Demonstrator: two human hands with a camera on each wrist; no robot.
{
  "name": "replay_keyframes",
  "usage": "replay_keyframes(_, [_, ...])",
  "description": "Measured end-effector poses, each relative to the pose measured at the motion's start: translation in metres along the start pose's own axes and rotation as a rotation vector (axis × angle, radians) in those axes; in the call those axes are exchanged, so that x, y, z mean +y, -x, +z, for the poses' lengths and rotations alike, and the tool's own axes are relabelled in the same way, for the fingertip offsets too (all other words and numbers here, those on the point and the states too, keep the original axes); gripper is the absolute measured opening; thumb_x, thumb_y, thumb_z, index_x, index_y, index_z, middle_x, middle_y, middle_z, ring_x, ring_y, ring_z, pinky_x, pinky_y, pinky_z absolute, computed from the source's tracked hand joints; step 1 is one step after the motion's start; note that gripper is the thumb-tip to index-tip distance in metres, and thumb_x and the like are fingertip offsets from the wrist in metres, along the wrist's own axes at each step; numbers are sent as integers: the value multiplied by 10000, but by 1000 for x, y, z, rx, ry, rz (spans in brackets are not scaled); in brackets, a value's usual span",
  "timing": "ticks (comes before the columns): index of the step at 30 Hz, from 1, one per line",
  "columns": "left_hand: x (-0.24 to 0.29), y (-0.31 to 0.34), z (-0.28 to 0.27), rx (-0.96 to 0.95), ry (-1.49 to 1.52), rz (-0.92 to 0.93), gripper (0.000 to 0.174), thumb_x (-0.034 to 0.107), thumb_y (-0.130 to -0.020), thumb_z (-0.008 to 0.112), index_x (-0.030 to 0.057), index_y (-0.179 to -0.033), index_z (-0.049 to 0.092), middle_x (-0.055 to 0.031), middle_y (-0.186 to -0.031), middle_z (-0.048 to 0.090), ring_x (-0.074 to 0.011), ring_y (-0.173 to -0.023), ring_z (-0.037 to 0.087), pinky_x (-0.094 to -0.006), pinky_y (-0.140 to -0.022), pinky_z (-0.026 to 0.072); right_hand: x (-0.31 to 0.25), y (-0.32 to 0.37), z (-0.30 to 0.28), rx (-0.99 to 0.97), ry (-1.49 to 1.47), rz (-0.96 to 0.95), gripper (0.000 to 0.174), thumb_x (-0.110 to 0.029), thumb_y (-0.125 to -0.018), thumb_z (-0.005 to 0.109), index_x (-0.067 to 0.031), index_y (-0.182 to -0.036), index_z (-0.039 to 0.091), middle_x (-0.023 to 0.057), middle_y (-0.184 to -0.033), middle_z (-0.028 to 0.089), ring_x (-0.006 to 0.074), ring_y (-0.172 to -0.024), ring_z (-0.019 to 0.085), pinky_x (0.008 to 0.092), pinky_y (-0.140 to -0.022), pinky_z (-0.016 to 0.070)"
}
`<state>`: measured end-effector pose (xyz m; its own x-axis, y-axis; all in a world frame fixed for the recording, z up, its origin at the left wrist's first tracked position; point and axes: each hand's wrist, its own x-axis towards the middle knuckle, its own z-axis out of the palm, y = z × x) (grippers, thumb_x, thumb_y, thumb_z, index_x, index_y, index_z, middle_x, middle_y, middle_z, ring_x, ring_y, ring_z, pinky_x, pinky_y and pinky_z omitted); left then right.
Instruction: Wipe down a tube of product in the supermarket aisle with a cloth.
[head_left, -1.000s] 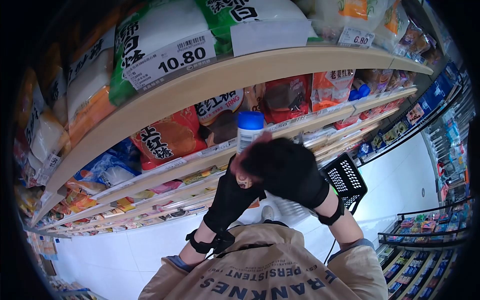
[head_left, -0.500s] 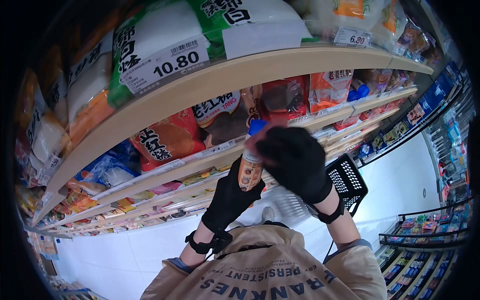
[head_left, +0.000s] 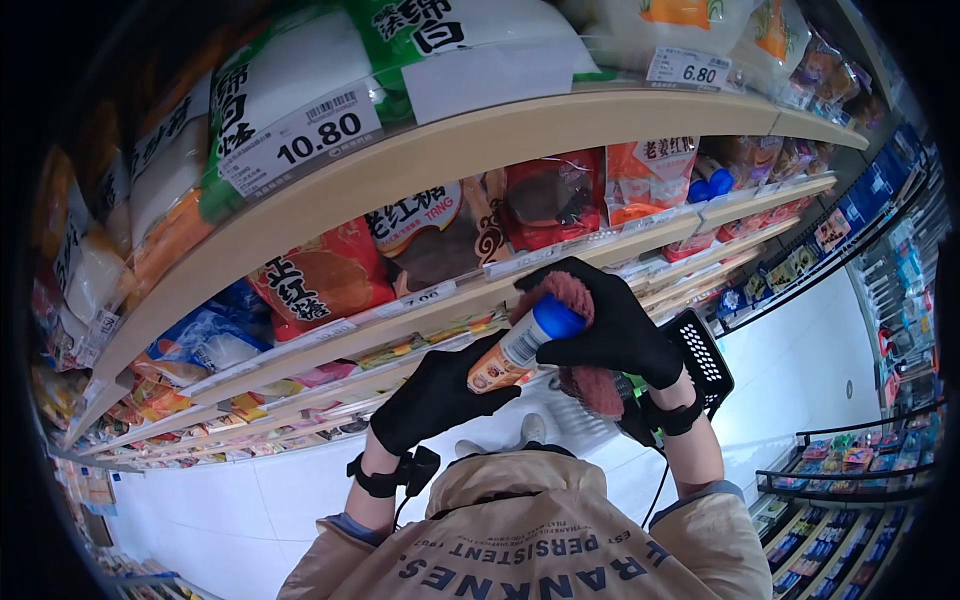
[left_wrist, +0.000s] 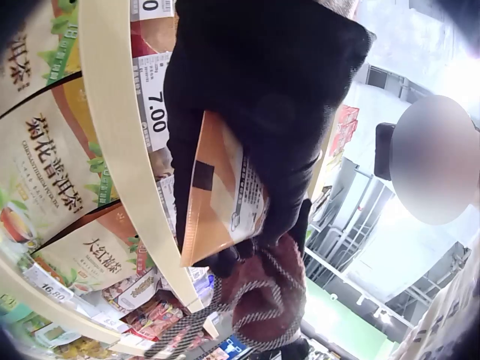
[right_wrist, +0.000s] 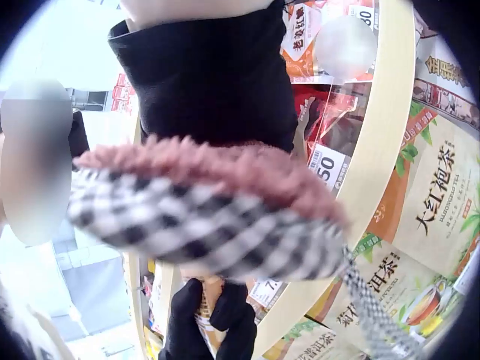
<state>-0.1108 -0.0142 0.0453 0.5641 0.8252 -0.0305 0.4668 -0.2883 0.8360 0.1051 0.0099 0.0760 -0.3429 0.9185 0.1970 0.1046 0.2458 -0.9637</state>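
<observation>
My gloved left hand [head_left: 440, 395] grips the lower part of a blue-capped container [head_left: 515, 350] with an orange-and-white label. In the head view the container tilts up to the right; in the left wrist view its orange bottom end [left_wrist: 210, 217] narrows to a flat edge. My gloved right hand [head_left: 625, 325] holds a pink plush cloth [head_left: 600, 388] around the cap side, its thumb by the blue cap [head_left: 558, 318]. A black-and-white checked backing with a cord shows on the cloth [right_wrist: 210, 225] in the right wrist view, hiding most of that hand's fingers.
Store shelves [head_left: 540, 125] with bagged sugar [head_left: 320, 280] and price tags [head_left: 305, 140] curve across the front. Below my right hand stands a black perforated basket [head_left: 700, 355]. Tea packets [left_wrist: 52, 172] fill a lower shelf. Racks [head_left: 850, 460] stand at the right, across the white floor [head_left: 800, 350].
The container has gone from upright to tilted rightward and sits lower. My right hand has swung to the right, bringing the pink cloth around the cap into sight. The head view has shifted slightly.
</observation>
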Motion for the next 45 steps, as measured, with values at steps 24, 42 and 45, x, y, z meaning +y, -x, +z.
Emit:
replay_keyframes(24, [22,-33,88,796,696,-115,286,114,-835,543,14,-1093,468,-71,-1013,558,-141,-951,531,-294,-835,422,45,42,-2,264,-401,151,386,-78,-736,628,-37,-1077,450,62,-982,523,133,-895,516,259,-790,425])
replay_keyframes(42, [25,-53,77,532,1119,185,453,399,-907,357,-3,-1092,450,-107,-862,580,-178,-800,586,-289,-722,473,40,67,18,-32,26,223,463,-253,-715,682,-32,-1083,507,117,-923,618,174,-875,595,299,-782,450])
replay_keyframes(45, [18,-40,79,599,1094,74,461,422,-906,341,10,-1076,459,-96,-875,576,-170,-780,580,-272,-711,468,34,62,19,-27,52,171,431,-249,-745,643,-26,-1084,498,140,-879,617,194,-836,604,306,-752,455])
